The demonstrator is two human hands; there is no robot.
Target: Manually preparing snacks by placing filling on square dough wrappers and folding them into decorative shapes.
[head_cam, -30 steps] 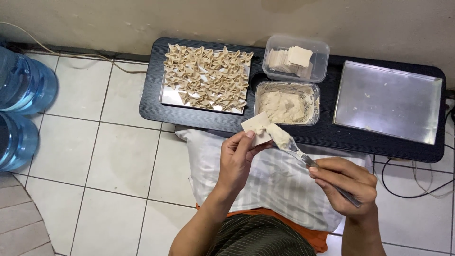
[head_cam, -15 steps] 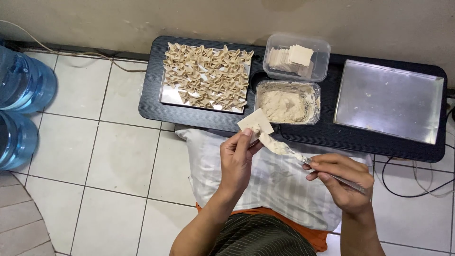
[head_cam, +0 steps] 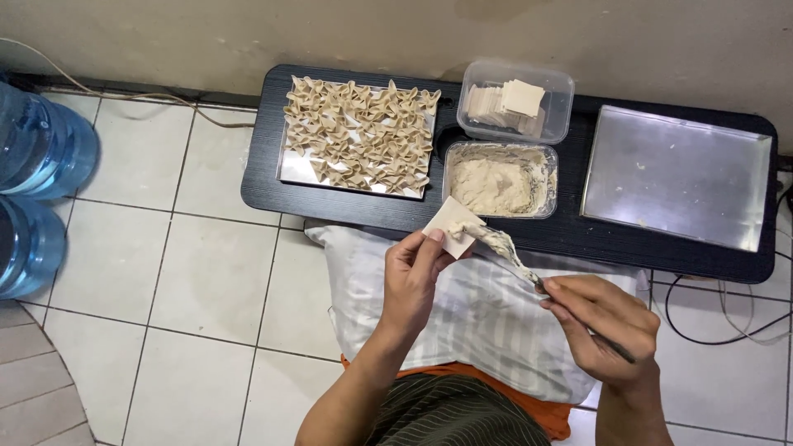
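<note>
My left hand [head_cam: 415, 277] pinches a square pale dumpling wrapper [head_cam: 449, 224] just in front of the low black table [head_cam: 264, 165]. My right hand [head_cam: 607, 326] grips a metal utensil [head_cam: 529, 272] whose tip, smeared with pale filling, touches the wrapper. Directly behind the wrapper sits a clear tub of pale filling [head_cam: 500, 180]. Further back, a clear tub [head_cam: 516, 103] holds a stack of square wrappers. A metal tray [head_cam: 289, 168] on the left of the table carries several folded dumplings [head_cam: 361, 135].
A bare metal tray [head_cam: 677, 177] lies on the table's right side. A striped pillow [head_cam: 462, 318] rests across my lap. Two blue water jugs [head_cam: 37, 149] stand on the tiled floor at the left. Cables run along the wall and at the right.
The utensil's tip has slid down across the wrapper, and my right hand has shifted slightly lower and rightward. My left hand keeps the wrapper almost still.
</note>
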